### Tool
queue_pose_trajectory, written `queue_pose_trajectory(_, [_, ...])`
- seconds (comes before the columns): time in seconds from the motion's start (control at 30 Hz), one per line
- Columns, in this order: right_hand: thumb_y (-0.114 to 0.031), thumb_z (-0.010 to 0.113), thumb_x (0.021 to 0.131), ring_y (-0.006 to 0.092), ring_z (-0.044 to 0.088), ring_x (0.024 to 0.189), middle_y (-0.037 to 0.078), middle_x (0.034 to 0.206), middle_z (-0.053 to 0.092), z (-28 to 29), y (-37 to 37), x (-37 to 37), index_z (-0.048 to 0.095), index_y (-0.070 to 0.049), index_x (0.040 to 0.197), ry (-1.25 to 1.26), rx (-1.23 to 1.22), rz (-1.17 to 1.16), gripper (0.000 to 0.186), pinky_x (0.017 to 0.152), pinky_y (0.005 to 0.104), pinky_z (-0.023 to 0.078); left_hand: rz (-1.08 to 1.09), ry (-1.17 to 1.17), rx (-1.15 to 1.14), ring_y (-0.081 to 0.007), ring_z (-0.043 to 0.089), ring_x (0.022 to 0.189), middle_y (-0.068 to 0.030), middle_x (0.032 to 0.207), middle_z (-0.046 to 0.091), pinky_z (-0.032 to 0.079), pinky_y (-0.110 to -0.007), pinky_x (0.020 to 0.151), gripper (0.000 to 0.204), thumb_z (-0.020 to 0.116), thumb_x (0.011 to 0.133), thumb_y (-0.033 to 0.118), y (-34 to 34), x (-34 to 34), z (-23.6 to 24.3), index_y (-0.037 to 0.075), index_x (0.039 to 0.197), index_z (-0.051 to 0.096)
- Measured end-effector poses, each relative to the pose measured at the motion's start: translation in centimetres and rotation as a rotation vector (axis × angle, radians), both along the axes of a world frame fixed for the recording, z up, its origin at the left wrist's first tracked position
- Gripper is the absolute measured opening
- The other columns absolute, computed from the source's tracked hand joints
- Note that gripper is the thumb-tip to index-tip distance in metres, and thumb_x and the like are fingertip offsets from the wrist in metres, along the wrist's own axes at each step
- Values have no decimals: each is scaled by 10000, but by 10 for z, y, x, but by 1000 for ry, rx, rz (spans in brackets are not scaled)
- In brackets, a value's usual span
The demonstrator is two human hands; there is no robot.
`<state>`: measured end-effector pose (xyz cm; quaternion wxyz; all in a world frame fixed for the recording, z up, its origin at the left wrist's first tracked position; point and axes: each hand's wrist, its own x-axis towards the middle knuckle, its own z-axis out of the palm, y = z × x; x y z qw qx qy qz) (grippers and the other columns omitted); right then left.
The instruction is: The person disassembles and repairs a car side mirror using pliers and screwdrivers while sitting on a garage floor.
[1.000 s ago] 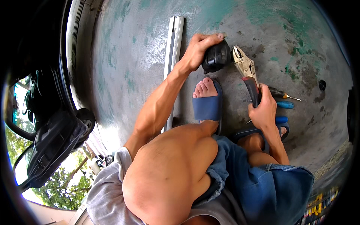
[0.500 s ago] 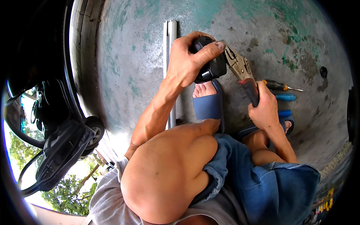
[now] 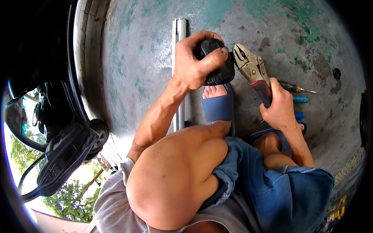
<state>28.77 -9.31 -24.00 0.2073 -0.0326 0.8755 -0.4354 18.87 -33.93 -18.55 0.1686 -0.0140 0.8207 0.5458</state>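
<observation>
My left hand is wrapped round a rounded black plastic part, its thumb pressed over the top. The part is held above my left foot. In my right hand is a pair of locking pliers with metal jaws and red-and-black handles, gripped by the handle end. The jaws point up and left, right beside the part's right edge. Whether they touch it I cannot tell. My fingers hide much of the part's left side.
Beyond my right hand lie a screwdriver and a blue handle, with another blue handle nearer me. A long pale metal rail runs behind my left arm. A small black round piece lies far right. At left is a dark wheel.
The pliers and my right hand have shifted slightly right and up, and the jaws show more fully beside the part. My left hand still holds the part, turned slightly.
</observation>
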Motion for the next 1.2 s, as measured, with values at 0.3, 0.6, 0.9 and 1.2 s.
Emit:
queue_pose_trajectory(0.3, [35, 666, 673, 503, 620, 854, 250, 819, 614, -1, -2, 18, 502, -9, 1055, -2, -8, -47, 418, 707, 499, 489, 74, 85, -66, -115, 594, 733, -61, 806, 662, 501, -262, 660, 374, 725, 769, 236, 13, 29, 5, -66, 987, 696])
queue_pose_trajectory(0.6, [-3, 693, 675, 485, 648, 860, 241, 866, 661, 4, -3, 25, 501, -22, 1023, -97, 19, -60, 398, 727, 534, 504, 105, 160, -99, -145, 657, 634, -104, 712, 692, 549, -299, 620, 322, 750, 749, 234, 19, 36, -6, -22, 945, 726])
queue_pose_trajectory(0.9, [-15, 685, 693, 501, 653, 830, 266, 778, 661, 7, -1, 28, 502, -9, 1022, -215, 44, -98, 376, 741, 543, 508, 63, 138, -103, -90, 597, 727, -53, 790, 677, 510, -258, 655, 333, 728, 798, 219, 32, 35, -15, -57, 983, 710])
queue_pose_trajectory(1.2, [-12, 676, 688, 522, 649, 857, 300, 801, 667, 14, 3, 28, 511, 14, 1002, -367, 106, -103, 356, 775, 539, 507, 32, 121, -177, -101, 610, 692, -67, 746, 682, 519, -274, 647, 319, 718, 808, 244, 39, 35, -27, -38, 957, 726])
